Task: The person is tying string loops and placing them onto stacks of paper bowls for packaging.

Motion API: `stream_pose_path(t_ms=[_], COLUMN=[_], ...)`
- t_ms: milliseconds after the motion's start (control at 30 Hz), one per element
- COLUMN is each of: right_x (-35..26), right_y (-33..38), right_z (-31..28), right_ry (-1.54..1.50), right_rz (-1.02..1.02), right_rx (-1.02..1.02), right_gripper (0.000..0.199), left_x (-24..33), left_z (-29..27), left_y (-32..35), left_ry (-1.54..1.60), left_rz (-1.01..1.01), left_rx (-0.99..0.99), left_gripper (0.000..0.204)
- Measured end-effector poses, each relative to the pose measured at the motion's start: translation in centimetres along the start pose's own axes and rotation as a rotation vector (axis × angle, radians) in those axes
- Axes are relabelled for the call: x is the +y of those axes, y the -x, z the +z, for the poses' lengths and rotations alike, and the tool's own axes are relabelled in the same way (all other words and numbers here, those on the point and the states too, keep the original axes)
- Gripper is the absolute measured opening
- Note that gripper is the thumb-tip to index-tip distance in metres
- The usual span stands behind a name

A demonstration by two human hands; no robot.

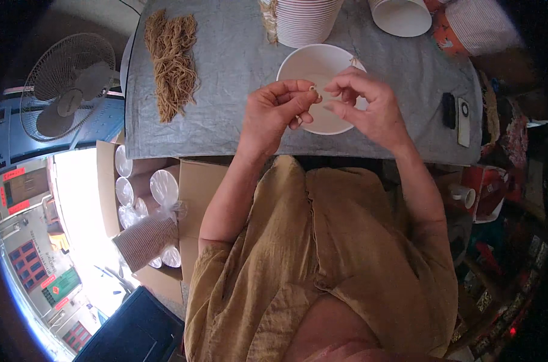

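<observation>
White paper bowl (322, 69) sits on the grey-covered desk (225, 78), right under both hands, so work stays over it. Left hand (274, 114) pinches a small pale loop of cord (314, 90) between thumb and forefinger; right hand (370, 105) closes its fingertips just beside it, apparently gripping the same piece. Tan cord bundle (172, 60) lies left within reach; stacked bowls (307, 18) behind.

matt paper bowl (322, 84) – rough fibrous twine bundle (172, 63) – creased grey cloth (225, 90)

bowl (322, 66) on table (225, 120), cords (172, 63) left
</observation>
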State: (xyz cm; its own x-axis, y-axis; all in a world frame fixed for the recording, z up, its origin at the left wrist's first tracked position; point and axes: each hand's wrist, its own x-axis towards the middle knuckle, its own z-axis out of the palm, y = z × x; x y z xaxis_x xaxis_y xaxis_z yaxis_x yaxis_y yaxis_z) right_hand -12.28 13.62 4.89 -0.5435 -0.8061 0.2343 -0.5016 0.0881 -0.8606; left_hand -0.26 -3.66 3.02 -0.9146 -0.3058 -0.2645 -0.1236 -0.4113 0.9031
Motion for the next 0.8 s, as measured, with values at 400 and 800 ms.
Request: stream_pose_path(t_ms=[400,800], right_x=[0.5,0.2], right_y=[0.7,0.6], right_z=[1.8,1.9], right_ry=[-0.012,-0.041], right_rz=[-0.050,0.028], right_rx=[0.127,0.133], right_gripper=[0.010,0.008], left_x=[-0.6,-0.8], left_z=[0.3,1.1], left_y=[0.0,-0.1], left_ry=[-0.010,-0.044], left_rz=[0.045,0.104], left_rx=[-0.047,0.011], left_gripper=[0.014,0.009])
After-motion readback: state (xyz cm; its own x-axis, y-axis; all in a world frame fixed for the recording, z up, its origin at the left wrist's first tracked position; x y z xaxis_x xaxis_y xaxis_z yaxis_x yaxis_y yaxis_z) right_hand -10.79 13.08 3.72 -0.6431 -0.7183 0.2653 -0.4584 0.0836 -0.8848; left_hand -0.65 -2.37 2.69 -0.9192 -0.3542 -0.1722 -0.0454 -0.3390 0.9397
